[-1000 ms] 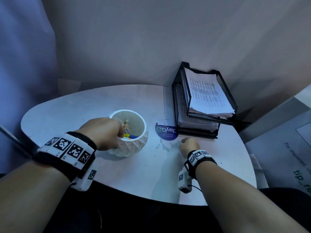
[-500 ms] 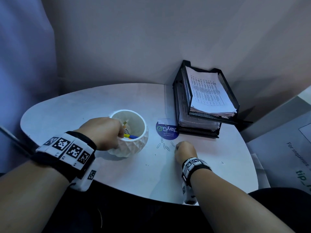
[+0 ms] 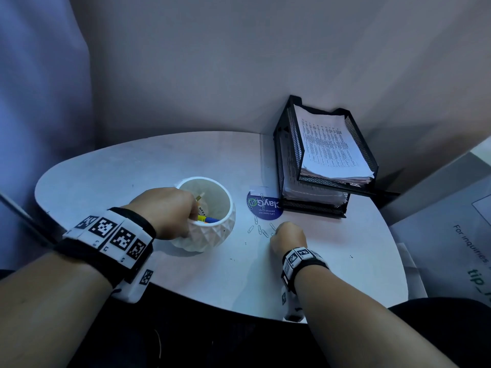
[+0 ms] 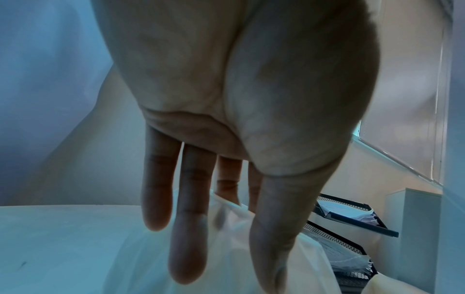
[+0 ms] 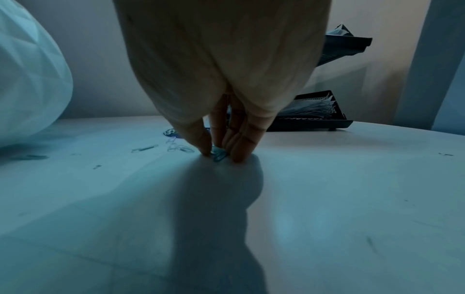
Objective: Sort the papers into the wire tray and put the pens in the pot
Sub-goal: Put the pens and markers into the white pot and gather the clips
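A white faceted pot [image 3: 212, 235] stands mid-table with several pens [image 3: 206, 217] inside. My left hand [image 3: 164, 211] holds its near rim; in the left wrist view the thumb [image 4: 274, 228] lies down the pot [image 4: 226, 248] wall and two fingers reach behind the rim. My right hand [image 3: 276, 232] is down on the table to the pot's right. In the right wrist view its fingertips [image 5: 241, 157] pinch a paper clip [image 5: 219, 156] against the tabletop. The black wire tray [image 3: 292, 144] at the back right holds stacked printed papers [image 3: 329, 147] on both tiers.
Several loose paper clips [image 3: 259, 229] lie between the pot and my right hand. A round blue sticker [image 3: 263, 207] sits just in front of the tray. The white oval table [image 3: 132, 168] backs onto a wall. A printed sheet [image 3: 451, 235] lies off the table's right edge.
My right hand has slid left and toward me, from the tray's front to the loose clips, and its fingers have closed on one. The left hand stays on the pot.
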